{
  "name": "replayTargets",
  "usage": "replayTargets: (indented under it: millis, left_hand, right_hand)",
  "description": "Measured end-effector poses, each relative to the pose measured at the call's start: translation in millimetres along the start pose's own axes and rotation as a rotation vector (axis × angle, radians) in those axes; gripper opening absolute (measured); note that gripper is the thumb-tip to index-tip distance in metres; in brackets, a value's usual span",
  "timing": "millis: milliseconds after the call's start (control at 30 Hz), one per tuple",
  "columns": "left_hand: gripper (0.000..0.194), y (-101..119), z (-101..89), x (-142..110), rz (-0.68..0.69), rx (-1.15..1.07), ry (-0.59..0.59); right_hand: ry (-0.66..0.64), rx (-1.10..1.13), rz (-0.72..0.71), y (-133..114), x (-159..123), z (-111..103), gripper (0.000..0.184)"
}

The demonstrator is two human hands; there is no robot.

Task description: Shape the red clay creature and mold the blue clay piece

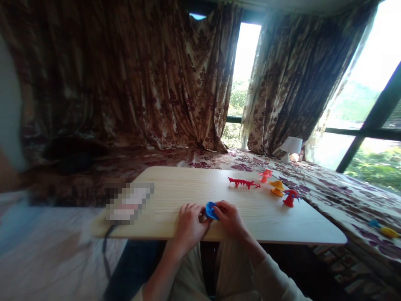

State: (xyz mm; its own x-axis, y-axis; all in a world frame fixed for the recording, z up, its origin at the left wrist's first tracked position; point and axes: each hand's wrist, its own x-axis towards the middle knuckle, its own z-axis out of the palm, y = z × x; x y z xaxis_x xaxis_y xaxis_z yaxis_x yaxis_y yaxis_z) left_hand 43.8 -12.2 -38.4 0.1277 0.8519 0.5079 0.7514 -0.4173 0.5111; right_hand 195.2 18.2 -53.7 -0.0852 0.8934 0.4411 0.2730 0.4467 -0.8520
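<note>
A small blue plastic piece (210,210) sits between my two hands near the front edge of a light wooden table (175,192). My left hand (189,225) rests on the table with curled fingers touching the piece from the left. My right hand (229,219) pinches the same piece from the right. Farther back on the right lie a flat red toy piece (243,182), a small red-orange piece (265,175), an orange piece (277,188) and a red piece (290,197).
A blurred-out flat object (128,203) lies on the table's left part. A patterned cloth (328,184) covers the surface behind and to the right, with a white lamp (291,147) and blue and yellow pieces (384,228) on it. Curtains (156,83) and windows stand behind.
</note>
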Motion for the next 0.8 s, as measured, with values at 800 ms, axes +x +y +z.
replayTargets:
  millis: [800]
  left_hand:
    - [0.017, -0.1, -1.5, -1.0, 0.011, -0.023, 0.003]
  right_hand:
    - [0.005, -0.012, -0.081, -9.4, 1.4, -1.5, 0.024]
